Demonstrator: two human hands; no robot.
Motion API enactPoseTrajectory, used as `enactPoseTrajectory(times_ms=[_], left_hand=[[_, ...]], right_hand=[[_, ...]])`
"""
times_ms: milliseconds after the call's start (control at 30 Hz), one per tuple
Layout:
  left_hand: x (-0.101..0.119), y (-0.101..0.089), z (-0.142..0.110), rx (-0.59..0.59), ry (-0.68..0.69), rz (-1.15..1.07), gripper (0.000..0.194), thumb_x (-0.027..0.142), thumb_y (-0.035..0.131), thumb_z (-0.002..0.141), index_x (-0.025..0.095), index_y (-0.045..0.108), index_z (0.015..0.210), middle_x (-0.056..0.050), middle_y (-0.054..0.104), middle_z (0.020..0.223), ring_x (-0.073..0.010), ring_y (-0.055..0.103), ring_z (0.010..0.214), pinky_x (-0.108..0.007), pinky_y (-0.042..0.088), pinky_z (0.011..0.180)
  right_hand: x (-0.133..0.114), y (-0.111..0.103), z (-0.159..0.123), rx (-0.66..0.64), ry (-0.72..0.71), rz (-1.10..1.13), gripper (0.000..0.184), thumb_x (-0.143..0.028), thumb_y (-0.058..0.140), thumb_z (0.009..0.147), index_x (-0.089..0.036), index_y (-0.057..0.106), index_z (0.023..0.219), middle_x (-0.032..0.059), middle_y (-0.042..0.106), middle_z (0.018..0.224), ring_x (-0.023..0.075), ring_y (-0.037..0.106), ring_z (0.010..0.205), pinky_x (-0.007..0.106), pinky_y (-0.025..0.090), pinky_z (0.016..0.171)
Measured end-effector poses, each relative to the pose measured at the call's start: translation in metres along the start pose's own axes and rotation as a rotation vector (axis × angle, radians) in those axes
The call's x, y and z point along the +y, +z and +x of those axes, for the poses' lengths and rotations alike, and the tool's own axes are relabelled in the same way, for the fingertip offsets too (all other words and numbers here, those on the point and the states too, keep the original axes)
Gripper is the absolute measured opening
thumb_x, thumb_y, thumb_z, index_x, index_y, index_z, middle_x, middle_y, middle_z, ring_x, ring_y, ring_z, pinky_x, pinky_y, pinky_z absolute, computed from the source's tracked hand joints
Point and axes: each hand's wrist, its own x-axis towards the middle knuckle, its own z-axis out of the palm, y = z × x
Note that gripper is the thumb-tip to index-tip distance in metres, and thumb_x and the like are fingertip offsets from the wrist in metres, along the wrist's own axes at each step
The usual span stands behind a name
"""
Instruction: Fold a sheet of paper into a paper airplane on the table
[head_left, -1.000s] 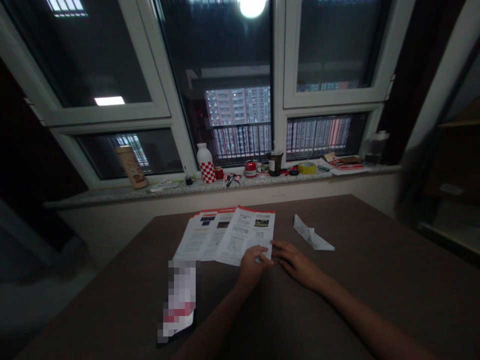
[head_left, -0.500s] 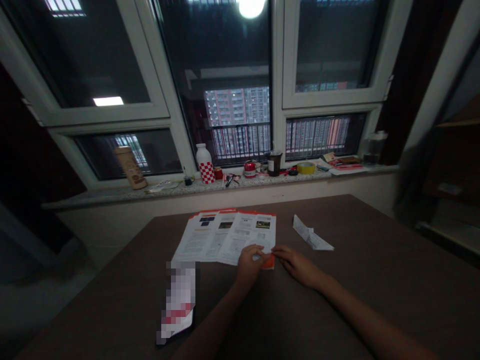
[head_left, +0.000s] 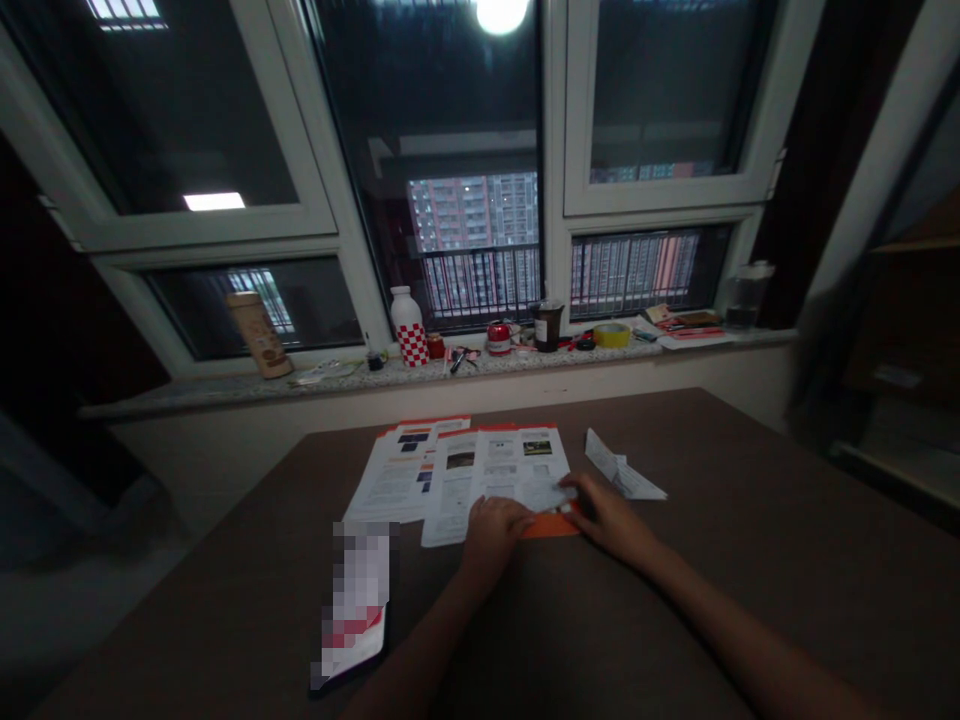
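A printed leaflet [head_left: 457, 500] with small pictures lies on the table, its lower right edge lifted so that an orange underside [head_left: 551, 525] shows. At that lower edge, my left hand [head_left: 493, 532] is closed with its fingertips on the paper. My right hand [head_left: 604, 515] pinches the leaflet's right edge between thumb and fingers. More printed sheets [head_left: 382, 480] with orange top edges lie to the left, partly covered by the leaflet. A folded white paper [head_left: 622, 468] rests just beyond my right hand.
A phone [head_left: 356, 610], its screen blurred out, lies on the brown table [head_left: 240, 560] left of my forearm. Along the windowsill stand a checkered bottle [head_left: 410, 328], a tan tumbler [head_left: 259, 335], a dark drink cup [head_left: 547, 328], a yellow tape roll [head_left: 612, 336] and a clear jug [head_left: 748, 297].
The leaflet has shifted right and slightly toward me, uncovering more of the sheets on the left. My right hand has moved right along with its edge, and more orange shows.
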Motion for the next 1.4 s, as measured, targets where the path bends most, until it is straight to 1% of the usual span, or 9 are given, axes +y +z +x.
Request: enactPoseTrajectory(times_ms=[200, 400, 500, 633, 767, 867, 967, 1100, 1400], left_hand=[[0.0, 0.004, 0.0, 0.026, 0.035, -0.038, 0.013, 0.03, 0.063, 0.084, 0.025, 0.075, 0.087, -0.001, 0.074, 0.097, -0.0222, 0.063, 0.101, -0.038, 0.041, 0.097], [-0.009, 0.005, 0.0, 0.049, -0.016, 0.025, 0.016, 0.023, 0.063, 0.083, 0.02, 0.074, 0.094, -0.005, 0.072, 0.107, -0.023, 0.06, 0.107, -0.036, 0.043, 0.097], [-0.01, 0.001, 0.0, 0.048, -0.045, 0.071, 0.019, 0.02, 0.057, 0.085, 0.019, 0.073, 0.096, -0.006, 0.072, 0.107, -0.0226, 0.061, 0.106, -0.035, 0.043, 0.096], [-0.005, -0.006, 0.001, -0.012, -0.034, 0.101, 0.026, 0.019, 0.048, 0.09, 0.02, 0.074, 0.094, -0.005, 0.073, 0.102, -0.0208, 0.064, 0.097, -0.034, 0.043, 0.094], [-0.001, -0.01, 0.0, -0.033, -0.052, 0.15, 0.028, 0.019, 0.046, 0.091, 0.022, 0.073, 0.095, -0.004, 0.074, 0.103, -0.0215, 0.065, 0.099, -0.04, 0.036, 0.102], [0.0, -0.009, -0.001, -0.01, -0.087, 0.192, 0.023, 0.02, 0.051, 0.09, 0.022, 0.072, 0.1, -0.005, 0.071, 0.111, -0.0228, 0.062, 0.107, -0.041, 0.035, 0.104], [-0.002, -0.008, -0.003, 0.023, -0.11, 0.225, 0.024, 0.02, 0.055, 0.088, 0.021, 0.069, 0.108, -0.007, 0.066, 0.121, -0.0244, 0.057, 0.116, -0.044, 0.033, 0.106], [-0.006, -0.008, -0.005, 0.019, -0.092, 0.206, 0.022, 0.022, 0.051, 0.092, 0.023, 0.068, 0.106, -0.004, 0.069, 0.114, -0.0225, 0.06, 0.11, -0.047, 0.028, 0.108], [-0.008, -0.01, -0.001, -0.015, -0.054, 0.289, 0.026, 0.018, 0.044, 0.093, 0.023, 0.07, 0.095, -0.002, 0.072, 0.103, -0.0205, 0.064, 0.099, -0.047, 0.027, 0.107]], right_hand=[[-0.011, -0.002, 0.002, -0.128, -0.012, -0.163, 0.023, -0.028, 0.049, 0.091, -0.022, 0.07, 0.098, 0.0051, 0.071, 0.107, 0.02, 0.065, 0.1, 0.03, 0.047, 0.089], [-0.012, -0.013, 0.004, -0.125, 0.167, -0.442, 0.025, -0.03, 0.044, 0.092, -0.02, 0.068, 0.096, 0.0074, 0.073, 0.095, 0.0219, 0.068, 0.088, 0.029, 0.047, 0.074], [-0.016, -0.017, 0.003, -0.152, 0.183, -0.556, 0.023, -0.024, 0.047, 0.088, -0.02, 0.067, 0.098, 0.0085, 0.072, 0.099, 0.023, 0.067, 0.09, 0.029, 0.046, 0.075], [-0.021, -0.017, 0.002, -0.153, 0.071, -0.55, 0.028, -0.026, 0.053, 0.086, -0.024, 0.067, 0.11, 0.008, 0.069, 0.107, 0.0236, 0.064, 0.097, 0.033, 0.047, 0.083], [-0.019, -0.01, 0.003, -0.129, -0.021, -0.523, 0.023, -0.022, 0.052, 0.087, -0.021, 0.071, 0.101, 0.0096, 0.065, 0.119, 0.0247, 0.059, 0.109, 0.035, 0.045, 0.093], [-0.017, -0.008, 0.004, -0.137, -0.007, -0.512, 0.023, -0.019, 0.052, 0.088, -0.02, 0.07, 0.1, 0.0102, 0.065, 0.12, 0.0243, 0.059, 0.111, 0.034, 0.045, 0.094], [-0.016, -0.009, 0.006, -0.163, 0.022, -0.526, 0.022, -0.022, 0.048, 0.091, -0.019, 0.069, 0.099, 0.0109, 0.07, 0.107, 0.0236, 0.063, 0.102, 0.032, 0.047, 0.087], [-0.014, -0.01, 0.007, -0.17, 0.054, -0.547, 0.024, -0.027, 0.045, 0.094, -0.018, 0.067, 0.092, 0.0102, 0.072, 0.096, 0.0235, 0.064, 0.097, 0.03, 0.046, 0.083], [-0.015, -0.009, 0.009, -0.17, 0.11, -0.607, 0.028, -0.031, 0.042, 0.096, -0.018, 0.066, 0.096, 0.0127, 0.071, 0.097, 0.0253, 0.066, 0.092, 0.031, 0.046, 0.075]])
